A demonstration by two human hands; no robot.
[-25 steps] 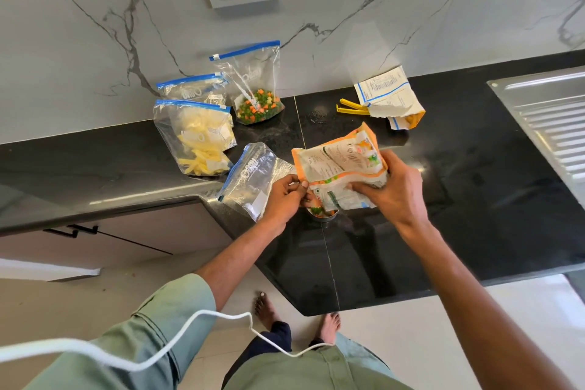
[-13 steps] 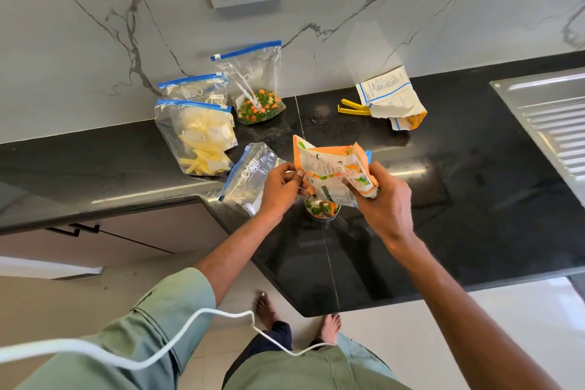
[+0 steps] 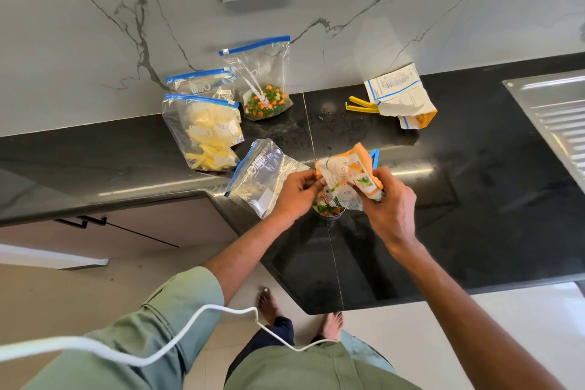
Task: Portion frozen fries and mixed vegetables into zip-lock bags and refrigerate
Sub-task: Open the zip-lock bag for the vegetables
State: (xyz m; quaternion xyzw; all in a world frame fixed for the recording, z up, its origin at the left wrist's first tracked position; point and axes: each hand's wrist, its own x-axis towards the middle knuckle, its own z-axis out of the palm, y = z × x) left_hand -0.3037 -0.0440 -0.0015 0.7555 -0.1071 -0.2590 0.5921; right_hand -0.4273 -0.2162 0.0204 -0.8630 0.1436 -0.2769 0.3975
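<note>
A person is standing at a black countertop, and a small metal cup holding mixed vegetables is sitting near its front edge. Directly above the cup, both hands are holding a crumpled orange and white vegetable packet, with its lower end hanging over the cup. The left hand is pinching the packet's left edge with curled fingers, and the right hand is gripping the packet's right side with its fingers wrapped around it. A blue clip is peeking out just behind the packet. Just left of the cup, an empty zip-lock bag is lying flat, partly under the left hand. Further left and behind the cup, a zip-lock bag of fries is standing with 1 more blue-topped bag behind it. Straight behind the cup, against the marble wall, a zip-lock bag of mixed vegetables is leaning upright. Behind and to the right of the cup, a torn white packet is lying beside a yellow clip. Far right of the cup, a steel draining board is showing.
</note>
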